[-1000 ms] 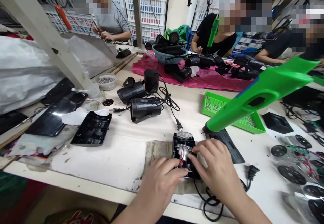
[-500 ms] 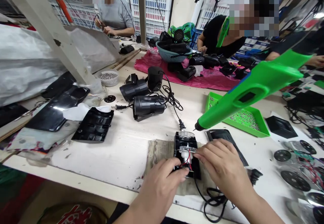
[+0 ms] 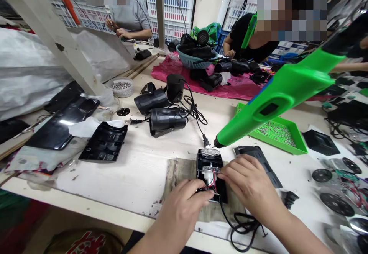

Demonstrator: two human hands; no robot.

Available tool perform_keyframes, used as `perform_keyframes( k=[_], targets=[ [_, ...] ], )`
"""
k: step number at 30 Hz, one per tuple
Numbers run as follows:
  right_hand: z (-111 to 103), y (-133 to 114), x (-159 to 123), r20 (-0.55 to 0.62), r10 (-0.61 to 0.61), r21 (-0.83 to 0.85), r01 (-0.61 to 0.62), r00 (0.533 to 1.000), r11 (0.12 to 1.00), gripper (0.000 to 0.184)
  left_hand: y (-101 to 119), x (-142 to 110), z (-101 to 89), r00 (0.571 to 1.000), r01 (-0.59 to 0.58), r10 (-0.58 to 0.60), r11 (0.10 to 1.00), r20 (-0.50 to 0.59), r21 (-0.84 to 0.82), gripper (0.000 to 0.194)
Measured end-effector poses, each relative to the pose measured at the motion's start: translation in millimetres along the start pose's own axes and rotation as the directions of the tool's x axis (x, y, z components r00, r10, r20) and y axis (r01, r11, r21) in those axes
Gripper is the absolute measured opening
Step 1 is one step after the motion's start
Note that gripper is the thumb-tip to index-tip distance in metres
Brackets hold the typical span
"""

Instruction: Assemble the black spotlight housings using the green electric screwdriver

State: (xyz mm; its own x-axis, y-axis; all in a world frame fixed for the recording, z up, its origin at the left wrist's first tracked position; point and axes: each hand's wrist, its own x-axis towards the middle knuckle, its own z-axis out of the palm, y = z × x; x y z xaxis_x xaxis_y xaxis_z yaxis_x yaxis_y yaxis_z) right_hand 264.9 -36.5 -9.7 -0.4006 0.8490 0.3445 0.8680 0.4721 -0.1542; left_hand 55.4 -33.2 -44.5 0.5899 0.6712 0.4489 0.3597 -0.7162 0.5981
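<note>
A black half-shell lamp housing (image 3: 222, 192) lies open side up on a worn cloth pad (image 3: 184, 169). Inside it are a clear ridged lens (image 3: 210, 153), a white part with red wires (image 3: 211, 177), and a clear piece across the middle. My left hand (image 3: 185, 204) grips the lower left of the housing, thumb and forefinger reaching in by the wires. At the right edge, my right hand (image 3: 250, 185) has its fingertips closed against the clear piece and the rim; the exact contact is partly hidden. A black cord (image 3: 244, 227) runs out below the housing.
A green electric screwdriver (image 3: 264, 100) hangs just above the housing. Behind it is a green tray of screws (image 3: 276, 133). Finished-looking black lamps (image 3: 168, 120) and an empty half-shell (image 3: 105, 143) lie left. Two co-workers sit across the table.
The hanging screwdriver has shifted slightly left, its tip now nearer the lens. Both hands keep almost the same hold on the housing, and the view has moved a little.
</note>
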Motion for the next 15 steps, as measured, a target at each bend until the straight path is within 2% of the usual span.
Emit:
perform_keyframes(
  k=[4, 10, 12, 15],
  targets=[
    [0.9, -2.4, 0.1, 0.019, 0.011, -0.025, -0.011, 1.000, 1.000, 0.026, 0.5, 2.2, -0.5, 1.000, -0.004, 0.004, 1.000, -0.009, -0.007, 0.034],
    [-2.1, -6.0, 1.4, 0.051, 0.060, -0.088, -0.055, 0.997, 0.995, 0.021, 0.1, 3.1, -0.5, 1.000, -0.007, 0.007, 1.000, -0.021, -0.007, 0.030],
    [-7.8, -4.2, -4.6, 0.018, 0.112, -0.061, -0.111, 0.994, 0.992, 0.014, -0.9, 0.8, 0.3, 1.000, -0.003, 0.003, 1.000, -0.008, 0.007, 0.029],
    [-19.6, 1.3, -23.4, -0.124, 0.221, -0.045, -0.228, 0.967, 0.973, 0.015, -2.4, -3.4, 1.2, 1.000, 0.005, -0.005, 1.000, 0.002, 0.029, 0.030]
  ],
)
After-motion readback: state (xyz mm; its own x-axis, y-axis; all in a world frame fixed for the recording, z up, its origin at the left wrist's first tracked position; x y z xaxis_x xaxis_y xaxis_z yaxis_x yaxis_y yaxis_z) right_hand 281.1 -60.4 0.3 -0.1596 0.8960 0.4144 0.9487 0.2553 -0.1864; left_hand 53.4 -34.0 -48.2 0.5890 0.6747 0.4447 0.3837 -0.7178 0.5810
